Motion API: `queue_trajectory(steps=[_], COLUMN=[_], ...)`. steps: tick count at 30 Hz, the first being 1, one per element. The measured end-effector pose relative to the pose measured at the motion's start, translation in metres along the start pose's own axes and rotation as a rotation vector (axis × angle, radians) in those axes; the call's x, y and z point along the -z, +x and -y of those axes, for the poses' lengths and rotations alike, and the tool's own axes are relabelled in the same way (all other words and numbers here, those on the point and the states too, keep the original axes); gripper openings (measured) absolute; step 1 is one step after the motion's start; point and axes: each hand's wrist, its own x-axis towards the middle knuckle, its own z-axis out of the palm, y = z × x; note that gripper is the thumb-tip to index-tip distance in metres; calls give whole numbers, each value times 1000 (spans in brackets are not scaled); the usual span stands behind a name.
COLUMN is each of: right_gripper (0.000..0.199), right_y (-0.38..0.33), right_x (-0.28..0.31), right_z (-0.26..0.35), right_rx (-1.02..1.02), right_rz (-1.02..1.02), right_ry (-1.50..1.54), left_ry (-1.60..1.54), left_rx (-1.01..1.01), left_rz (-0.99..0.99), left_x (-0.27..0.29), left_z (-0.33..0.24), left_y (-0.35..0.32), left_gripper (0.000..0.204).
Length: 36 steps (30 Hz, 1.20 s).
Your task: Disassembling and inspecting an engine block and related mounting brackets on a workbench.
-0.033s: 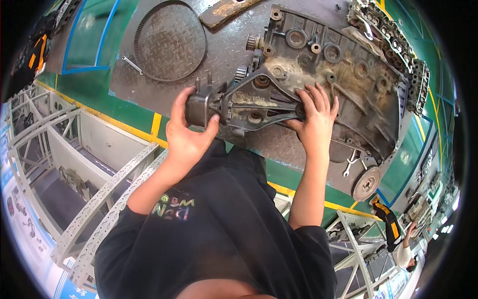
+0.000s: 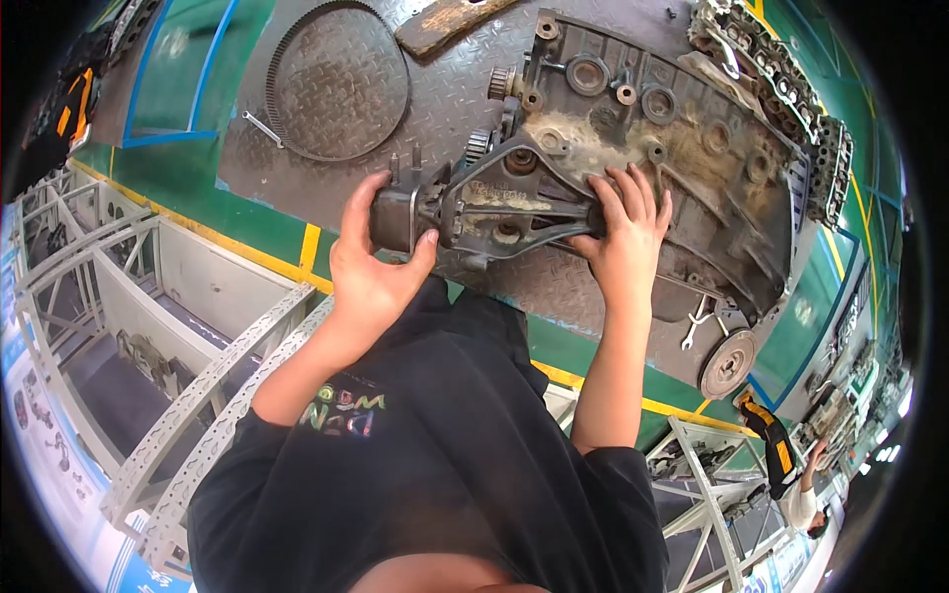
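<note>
A dark metal engine mount bracket [image 2: 509, 210], roughly triangular with ribs, lies in front of the engine block [image 2: 707, 183], overlapping its near left edge. On the bracket's left end is a squarish mount block [image 2: 392, 221] with two upright studs. My left hand [image 2: 371, 282] grips this block, fingers on its far left side and thumb at its near right corner. My right hand [image 2: 630, 237] holds the bracket's right end, thumb on the near side and fingers curled over the top. The fingertips' exact contact there is partly hidden.
A toothed belt [image 2: 407, 84], a wrench [image 2: 263, 129] and a worn wooden piece [image 2: 445, 25] lie on the metal tabletop [image 2: 455, 94]. Another wrench [image 2: 690, 334] and a round disc [image 2: 729, 365] sit near right. Engine parts [image 2: 832, 173] stand far right; metal racks [image 2: 213, 395] flank me.
</note>
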Motion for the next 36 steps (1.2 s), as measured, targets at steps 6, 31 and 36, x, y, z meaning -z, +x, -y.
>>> queue_trajectory(steps=[6,31,36], right_gripper=[70,76,72], right_y=[-3,-4,-5], right_x=[-4,-8,-11], right_z=[-7,-2,-2], right_rx=[-2,-48,-38], right_rz=[-123,-142,-151], right_ry=[6,-3,-30], left_ry=[-39,359,219], left_rx=[50,-164,-65], left_rz=[1,97,112], left_x=[-4,6,5], left_z=[-7,-12,-8], left_y=[-1,0,5], left_gripper=[63,84,72])
